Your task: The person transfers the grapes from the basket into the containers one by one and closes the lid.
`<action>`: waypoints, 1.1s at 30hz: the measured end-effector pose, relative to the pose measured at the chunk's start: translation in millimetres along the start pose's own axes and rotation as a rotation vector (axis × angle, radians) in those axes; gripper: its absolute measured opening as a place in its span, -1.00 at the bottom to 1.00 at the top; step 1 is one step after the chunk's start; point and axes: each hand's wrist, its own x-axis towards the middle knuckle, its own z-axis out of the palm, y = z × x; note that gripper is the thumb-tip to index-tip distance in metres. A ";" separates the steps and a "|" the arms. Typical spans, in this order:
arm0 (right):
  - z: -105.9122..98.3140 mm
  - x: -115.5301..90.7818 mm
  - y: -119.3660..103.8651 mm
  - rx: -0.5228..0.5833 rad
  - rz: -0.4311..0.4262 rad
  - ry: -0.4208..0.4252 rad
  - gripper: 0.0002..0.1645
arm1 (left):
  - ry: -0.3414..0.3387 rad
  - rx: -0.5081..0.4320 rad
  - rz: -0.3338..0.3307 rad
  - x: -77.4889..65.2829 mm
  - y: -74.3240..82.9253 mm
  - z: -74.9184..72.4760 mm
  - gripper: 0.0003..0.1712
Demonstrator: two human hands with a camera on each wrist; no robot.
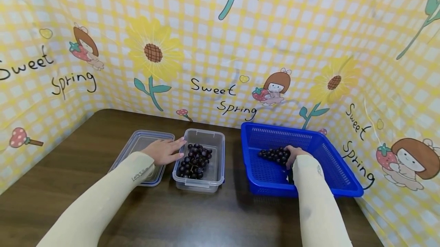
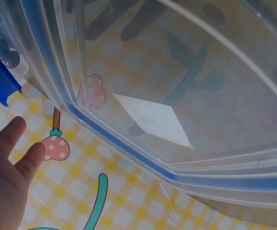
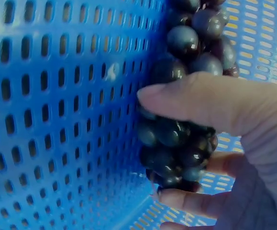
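Observation:
My left hand (image 1: pixel 165 151) is spread with straight fingers, fingertips right at the left rim of a clear plastic box (image 1: pixel 213 163). Dark grapes (image 1: pixel 195 161) lie inside that box. Under the left wrist is a clear lid with a blue seal (image 2: pixel 171 120), flat on the table and partly covered by the sleeve. Inside a blue basket (image 1: pixel 268 178), my right hand (image 1: pixel 293 154) grips another bunch of dark grapes (image 3: pixel 176 139). The right wrist view shows the thumb across the near side of the bunch and the other fingers behind it.
All three containers' pieces rest on a dark wooden table (image 1: pixel 220 220): lid left, box middle, basket right. A yellow checked cloth (image 1: pixel 213 48) with printed flowers and lettering hangs behind the table and along its sides.

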 end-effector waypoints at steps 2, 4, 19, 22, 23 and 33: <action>-0.8 2.1 -1.1 -0.040 -0.010 0.011 -0.15 | -0.005 0.000 -0.003 -0.4 0.1 0.0 -0.28; -1.3 2.6 -1.8 -0.031 0.009 0.020 -0.10 | -0.005 0.001 0.000 -0.1 -0.7 0.2 -0.29; 0.7 -7.8 6.8 -0.134 0.101 0.104 0.08 | -0.016 0.005 0.002 1.3 2.2 -1.1 -0.24; -1.3 -9.8 5.0 -0.052 0.016 0.024 0.20 | -0.012 0.003 0.002 1.4 0.5 -0.2 -0.26; -2.1 -9.6 4.2 -0.014 0.000 -0.017 0.24 | -0.008 0.008 0.003 1.5 0.0 -0.2 -0.27; -1.7 -3.2 0.7 -0.039 -0.086 -0.209 0.23 | -0.001 -0.015 -0.011 0.9 2.1 -1.5 -0.29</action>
